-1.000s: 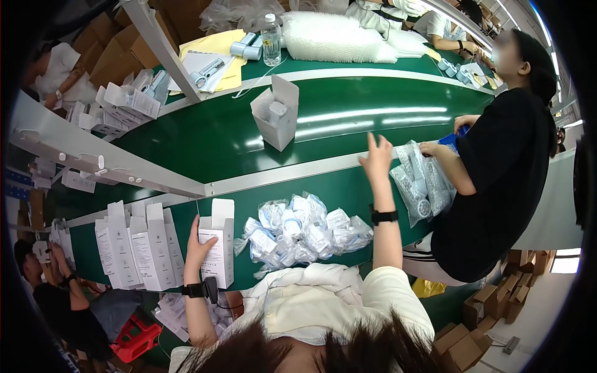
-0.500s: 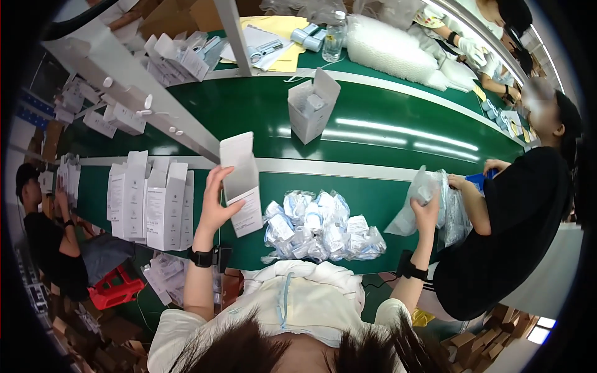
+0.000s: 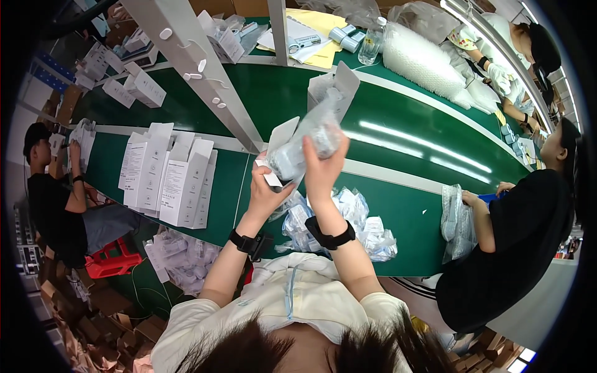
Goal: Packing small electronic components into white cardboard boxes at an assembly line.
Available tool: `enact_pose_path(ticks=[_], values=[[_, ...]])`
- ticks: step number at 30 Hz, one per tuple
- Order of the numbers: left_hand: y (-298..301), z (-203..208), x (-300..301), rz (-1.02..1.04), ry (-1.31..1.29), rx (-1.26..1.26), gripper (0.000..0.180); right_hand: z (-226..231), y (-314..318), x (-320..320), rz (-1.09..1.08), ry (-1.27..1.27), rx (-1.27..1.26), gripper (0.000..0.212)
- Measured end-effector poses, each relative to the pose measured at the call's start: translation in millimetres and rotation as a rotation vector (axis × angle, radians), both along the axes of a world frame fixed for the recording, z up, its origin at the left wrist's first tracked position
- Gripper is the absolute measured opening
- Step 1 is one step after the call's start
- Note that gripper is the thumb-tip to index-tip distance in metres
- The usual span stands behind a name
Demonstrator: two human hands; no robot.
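Note:
My left hand (image 3: pixel 264 191) is closed round an open white carton (image 3: pixel 283 132), tilted and lifted over the table, with its flap up. In my right hand (image 3: pixel 324 163) is a clear plastic bag (image 3: pixel 292 154) with something inside that I cannot make out. The bag lies at the carton's mouth, and its lower end looks partly inside; my fingers hide some of it. Below my wrists lies a heap of small clear bags (image 3: pixel 376 239) with white and blue contents. Beyond my hands, another open white carton (image 3: pixel 349 87) stands on the green conveyor.
Several tall white cartons (image 3: pixel 177 189) stand upright to my left. At the right, a person in black (image 3: pixel 522 230) sits beside more clear bags (image 3: pixel 457 214). A grey metal post (image 3: pixel 193 68) slants down ahead. Bubble wrap (image 3: pixel 416 59) and a bottle (image 3: pixel 371 43) lie beyond the conveyor.
My right hand has carried the clear bag leftward from beside the person in black to the carton. My left hand has raised and tilted the carton. The view has shifted somewhat.

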State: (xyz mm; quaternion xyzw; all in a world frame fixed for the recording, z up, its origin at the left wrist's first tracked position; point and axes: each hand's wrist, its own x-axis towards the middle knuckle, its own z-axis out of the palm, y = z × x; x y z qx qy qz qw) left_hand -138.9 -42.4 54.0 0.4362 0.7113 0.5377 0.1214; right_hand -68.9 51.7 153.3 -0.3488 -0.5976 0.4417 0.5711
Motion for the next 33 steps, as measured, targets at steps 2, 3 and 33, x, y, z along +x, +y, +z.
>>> enact_pose_path(ticks=[2, 3, 33], values=[[-1, 5, -1, -0.056, 0.144, 0.144, 0.066, -3, -9, 4, 0.041, -0.330, 0.359, 0.035], [-2, 6, 0, -0.084, 0.217, 0.216, 0.066, -2, -14, 6, 0.081, -0.650, 0.724, 0.034], [-39, 58, -50, 0.071, -0.016, -0.120, 0.015, 5, -20, 13, 0.727, -0.315, 0.884, 0.027]])
